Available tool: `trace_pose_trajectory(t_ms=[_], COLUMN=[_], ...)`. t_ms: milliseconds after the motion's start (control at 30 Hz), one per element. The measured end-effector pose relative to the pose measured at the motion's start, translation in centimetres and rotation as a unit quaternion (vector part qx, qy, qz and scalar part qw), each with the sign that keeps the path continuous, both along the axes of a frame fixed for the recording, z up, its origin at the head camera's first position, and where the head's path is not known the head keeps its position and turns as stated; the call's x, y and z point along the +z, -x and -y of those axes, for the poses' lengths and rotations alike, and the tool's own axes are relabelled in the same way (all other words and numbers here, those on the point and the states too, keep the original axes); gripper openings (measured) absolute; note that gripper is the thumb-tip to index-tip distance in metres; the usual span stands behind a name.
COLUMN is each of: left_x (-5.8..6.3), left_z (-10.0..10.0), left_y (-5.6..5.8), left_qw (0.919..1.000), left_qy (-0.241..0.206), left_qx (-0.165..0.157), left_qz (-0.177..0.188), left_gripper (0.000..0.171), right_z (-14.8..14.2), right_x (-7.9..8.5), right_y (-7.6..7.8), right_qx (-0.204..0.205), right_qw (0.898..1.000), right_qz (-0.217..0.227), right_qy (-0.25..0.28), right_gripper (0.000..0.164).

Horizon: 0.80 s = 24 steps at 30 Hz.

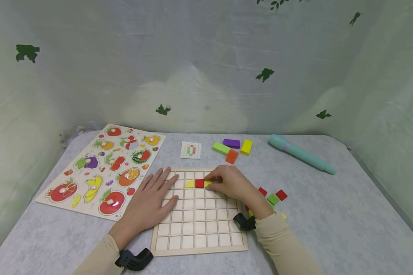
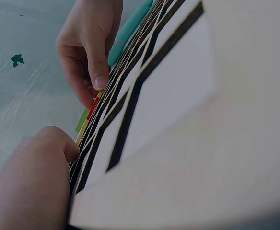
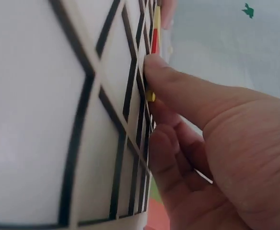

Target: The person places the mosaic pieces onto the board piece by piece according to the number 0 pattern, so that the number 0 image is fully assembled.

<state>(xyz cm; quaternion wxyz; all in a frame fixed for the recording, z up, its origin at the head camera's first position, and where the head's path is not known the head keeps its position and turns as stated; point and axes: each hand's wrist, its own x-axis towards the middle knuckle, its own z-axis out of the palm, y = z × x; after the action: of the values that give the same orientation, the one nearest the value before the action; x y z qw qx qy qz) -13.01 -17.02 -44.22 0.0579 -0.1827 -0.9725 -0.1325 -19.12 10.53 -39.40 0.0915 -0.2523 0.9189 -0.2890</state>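
A wooden grid board (image 1: 199, 252) lies on the table. My left hand (image 1: 146, 206) rests flat over its left side, fingers spread and straight. In an upper row, a yellow tile (image 1: 190, 184) with one cut-off corner sits beside a red square tile (image 1: 199, 183). Just right of the red one, thumb and forefinger of my right hand (image 1: 232, 185) pinch another yellow tile (image 1: 208, 183) at its cell. The right wrist view shows this yellow tile (image 3: 151, 96) at the thumb, partly hidden by the fingers.
Loose tiles, including a red one (image 1: 281, 194) and a green one (image 1: 273, 199), lie right of the board, partly behind my right forearm. Behind it are a small pattern card (image 1: 191, 150) and coloured blocks (image 1: 231, 143). A fruit puzzle (image 1: 103, 172) lies left, a teal tube (image 1: 301, 154) right.
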Motion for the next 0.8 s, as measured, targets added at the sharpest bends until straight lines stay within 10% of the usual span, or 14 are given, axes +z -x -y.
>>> trace_pose_trajectory(t_ms=[800], left_x=[0.0], left_z=[-0.1], left_y=[0.0], left_qw=[1.0], left_qy=[-0.002], left_qx=[-0.002], left_qz=[0.0], left_gripper=[0.069], right_z=[-8.1], right_x=[0.7], right_y=[-2.0], right_qx=[-0.003], right_qw=[1.0], right_qz=[-0.002], right_qy=[-0.002], right_gripper=[0.039])
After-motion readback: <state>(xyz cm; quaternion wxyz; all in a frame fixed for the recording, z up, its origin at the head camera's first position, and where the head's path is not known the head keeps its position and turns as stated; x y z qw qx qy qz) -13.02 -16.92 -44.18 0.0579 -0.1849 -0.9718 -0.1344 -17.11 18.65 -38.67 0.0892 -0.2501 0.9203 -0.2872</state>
